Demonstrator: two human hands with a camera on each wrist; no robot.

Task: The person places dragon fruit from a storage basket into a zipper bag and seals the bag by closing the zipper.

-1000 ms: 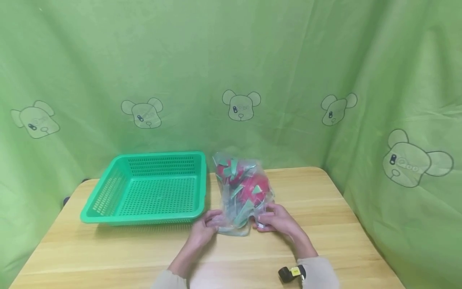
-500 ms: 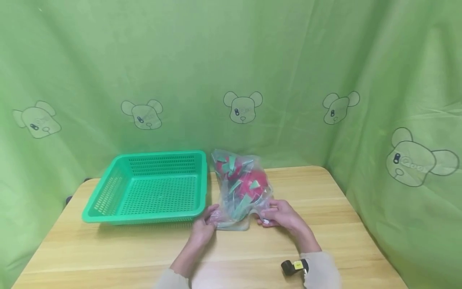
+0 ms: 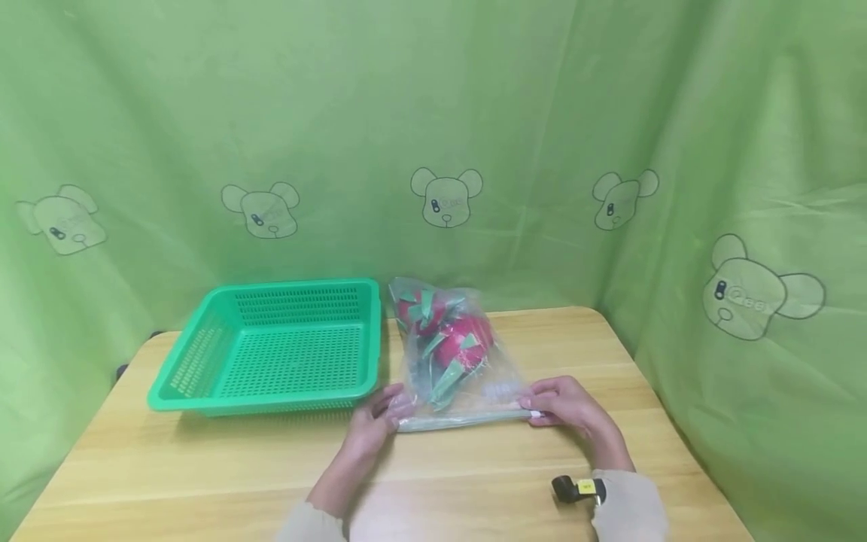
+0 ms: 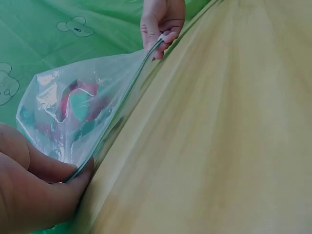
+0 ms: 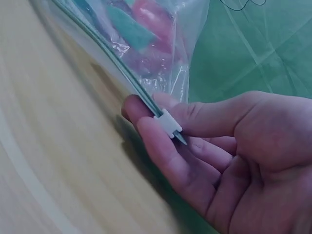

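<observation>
A clear zip bag [image 3: 504, 388] lies on the table with two red, green-leafed fruits inside, which look like dragon fruits [image 3: 466, 342]. Its zip edge faces the person and is stretched straight between both hands. My left hand [image 3: 371, 423] pinches the left corner of that edge between thumb and finger, as the left wrist view shows [image 4: 41, 183]. At the right corner, my right hand [image 3: 565, 406] grips the bag's end by the white zip slider [image 5: 168, 123], thumb on one side and fingers on the other.
A green perforated basket [image 3: 154, 399] stands on the wooden table [image 3: 433, 489], left of the bag and close to the left hand. Green curtain [image 3: 528, 113] with mouse-head drawings hangs behind the table and along its sides. A black wrist camera [image 3: 565, 489] sits at the right sleeve.
My right hand has moved right, pulling the bag's zip edge from crumpled to straight. The left hand keeps its corner, shifted slightly left.
</observation>
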